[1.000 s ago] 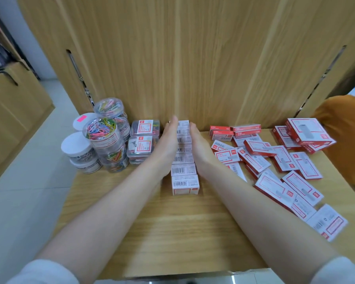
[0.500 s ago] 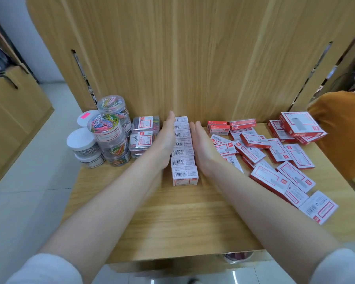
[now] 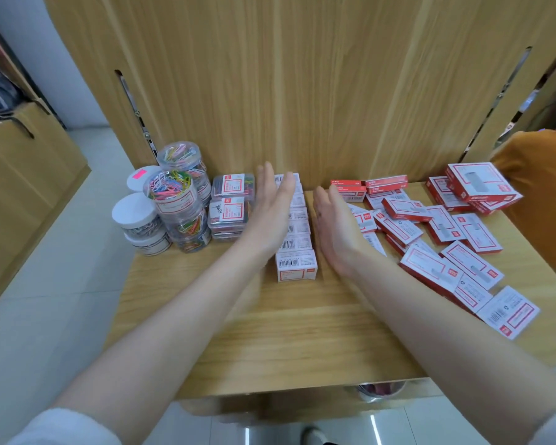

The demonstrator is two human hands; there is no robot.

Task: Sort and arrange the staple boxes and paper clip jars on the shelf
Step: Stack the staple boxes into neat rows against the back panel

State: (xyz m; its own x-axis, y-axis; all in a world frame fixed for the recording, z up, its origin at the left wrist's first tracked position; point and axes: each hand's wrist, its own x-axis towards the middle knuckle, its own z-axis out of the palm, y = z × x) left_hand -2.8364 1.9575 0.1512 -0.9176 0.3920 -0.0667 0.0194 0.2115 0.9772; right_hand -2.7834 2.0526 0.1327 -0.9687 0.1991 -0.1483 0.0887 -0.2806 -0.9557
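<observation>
Stationery shop or office stockroom: wooden shelf [image 3: 286, 342] stocked with many identical staple boxes [image 3: 437, 220] right, paper clip jars [image 3: 174, 200] left; tiled floor [image 3: 45, 300], wooden cabinets [image 3: 23, 187] far left.

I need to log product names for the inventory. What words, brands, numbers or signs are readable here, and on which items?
None reads clearly.
Row of staple boxes: barcodes and red print, too blurred.
Scattered staple boxes: red-framed labels, text too small.
Flat clear boxes: red-bordered labels and a handwritten mark, illegible.
Paper clip jars: labels blurred.
Pink sticker on a white lid: no readable text.
</observation>
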